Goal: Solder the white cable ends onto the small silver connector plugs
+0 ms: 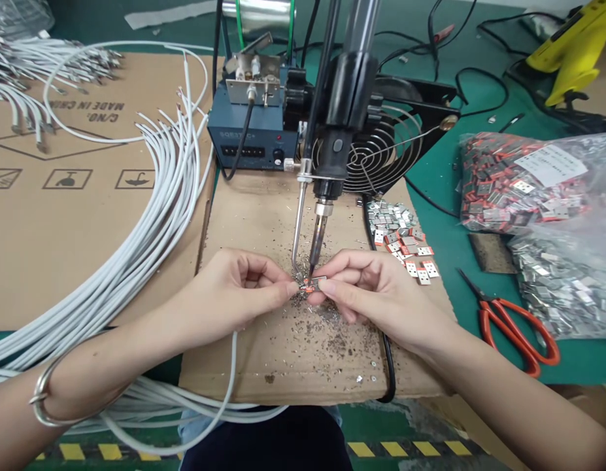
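Under the tip of a mounted soldering iron (320,237), my two hands meet over a cardboard sheet. My right hand (369,284) pinches a small USB connector (318,283) with a metal shell and a red-orange part. My left hand (248,288) is closed on the end of a white cable (233,366), which hangs from below the palm toward the lap. The cable end touches or nearly touches the connector's red part; the fingers hide the exact joint. A thin metal solder feed tube (299,229) comes down beside the iron tip.
White cables (160,196) lie bundled at left on cardboard (87,261). A blue solder feeder (248,134) and a fan (381,147) stand behind. Loose connectors (405,247), bagged connectors (523,183), bagged metal shells (572,278) and red-handled scissors (518,327) are at right.
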